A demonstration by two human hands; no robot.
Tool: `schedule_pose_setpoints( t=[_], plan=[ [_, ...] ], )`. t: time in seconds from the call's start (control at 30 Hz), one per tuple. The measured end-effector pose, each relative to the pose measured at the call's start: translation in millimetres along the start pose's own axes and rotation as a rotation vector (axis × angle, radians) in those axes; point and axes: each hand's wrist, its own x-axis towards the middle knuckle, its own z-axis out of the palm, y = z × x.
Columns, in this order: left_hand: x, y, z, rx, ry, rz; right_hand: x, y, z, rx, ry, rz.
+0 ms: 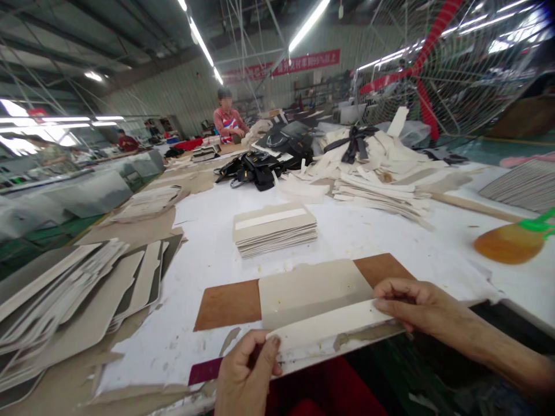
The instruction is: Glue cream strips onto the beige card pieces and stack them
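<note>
A long cream strip point(325, 325) is stretched level near the table's front edge. My left hand point(249, 370) pinches its left end between thumb and fingers, and my right hand point(410, 303) pinches the right end. Just behind the strip lies a beige panel point(310, 283) with a cut-out tab on its far edge. Brown pieces show on both sides of that panel, one at the left point(229, 303) and one at the right point(384, 268). Whether the strip touches the panel I cannot tell. A purple piece point(203, 371) lies beside my left hand.
Beyond the panel stands a neat stack of beige panels point(275, 231). More cut panels point(95, 306) fan out at the left. Black straps and parts point(260, 170) and heaped cream strips point(381, 190) lie farther back. An orange bottle point(509, 242) rests at the right, before a large fan point(427, 69).
</note>
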Motion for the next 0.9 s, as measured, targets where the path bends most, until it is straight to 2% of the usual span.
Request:
schedule_pose_setpoints(
  t=[0.23, 0.43, 0.7, 0.9],
  plan=[
    [29.3, 11.2, 3.7, 0.059, 0.062, -0.005, 27.5, -27.6, 2.0, -0.205, 0.111, -0.046],
    [41.7, 17.3, 7.5, 0.144, 0.090, 0.072, 43.6, -18.4, 6.3, -0.257, 0.171, -0.023],
    [50.8, 6.1, 5.2, 0.274, 0.127, 0.100, 44.7, -16.6, 11.3, -0.307, 0.200, -0.017],
    [51.6, 6.6, 6.4, 0.288, 0.140, 0.095, 42.7, -19.1, 12.0, -0.313, 0.208, -0.016]
  ],
)
